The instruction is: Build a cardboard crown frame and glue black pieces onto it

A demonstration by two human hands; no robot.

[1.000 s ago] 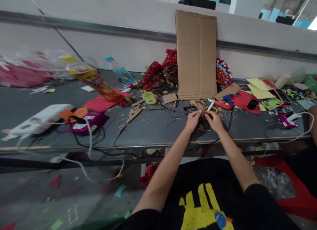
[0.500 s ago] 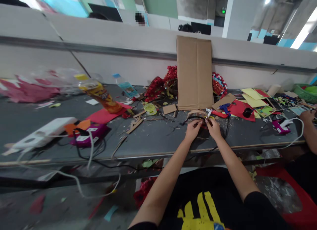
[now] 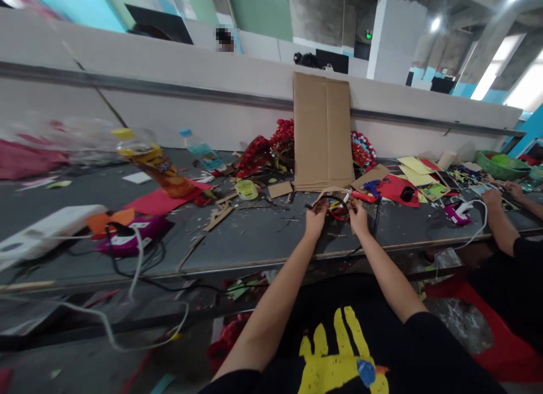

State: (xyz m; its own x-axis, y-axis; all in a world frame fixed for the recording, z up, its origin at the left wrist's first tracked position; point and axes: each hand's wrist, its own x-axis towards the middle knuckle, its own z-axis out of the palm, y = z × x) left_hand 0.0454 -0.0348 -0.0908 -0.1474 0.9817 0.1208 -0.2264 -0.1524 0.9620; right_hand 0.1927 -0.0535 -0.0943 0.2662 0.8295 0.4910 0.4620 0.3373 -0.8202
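Both my hands are out over the dark grey table (image 3: 254,236). My left hand (image 3: 315,221) and my right hand (image 3: 357,217) are closed on the two sides of a small craft piece (image 3: 336,204), a curved cardboard strip with a dark hoop and red and yellow bits inside. The piece sits just in front of a tall upright cardboard sheet (image 3: 323,131) that leans on the wall. Behind that sheet lie red decorations (image 3: 271,145).
A crisp can (image 3: 156,165), red paper (image 3: 159,200), a yellow tape roll (image 3: 246,189) and a purple device with cables (image 3: 127,241) lie left. A blue glue gun (image 3: 372,188) and coloured paper sheets (image 3: 418,173) lie right. Another person's arms (image 3: 503,221) work at far right.
The view has tilted up and shifted right. My hands have spread slightly apart on the craft piece. The other person's arms have come further into view at the right.
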